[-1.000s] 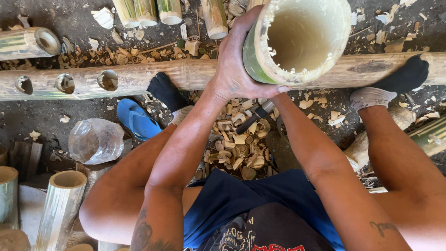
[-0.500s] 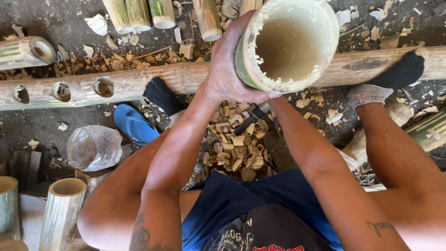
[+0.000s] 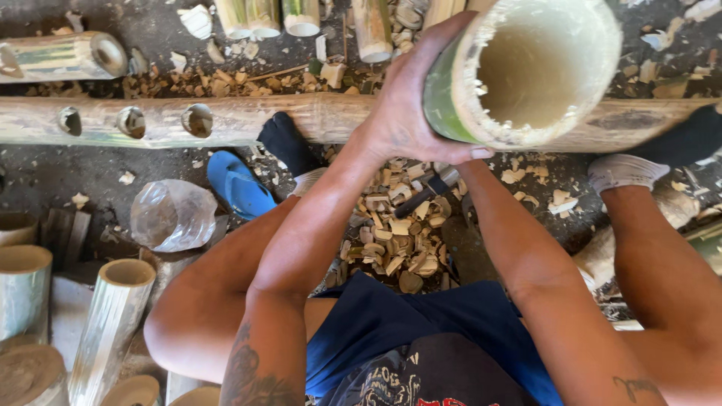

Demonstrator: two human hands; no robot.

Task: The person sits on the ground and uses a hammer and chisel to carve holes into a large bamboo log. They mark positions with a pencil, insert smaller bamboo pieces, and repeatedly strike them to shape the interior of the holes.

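A thick green bamboo section (image 3: 526, 68) is held up close to the camera, its hollow open end facing me. My left hand (image 3: 410, 98) wraps around its left side, thumb under the rim. My right hand is hidden behind the bamboo; only the right forearm (image 3: 526, 256) shows, rising to it. Below the tube, a tool with a dark handle (image 3: 421, 199) lies on a heap of bamboo chips (image 3: 395, 240) between my legs.
A long bamboo pole with three round holes (image 3: 150, 120) lies across the ground under my socked feet. A blue sandal (image 3: 241, 184) and a clear plastic bag (image 3: 173, 214) lie left. Cut bamboo tubes (image 3: 113, 323) stand at lower left, more at top.
The bamboo section has tilted slightly and come a little closer to the camera; both arms keep their hold on it.
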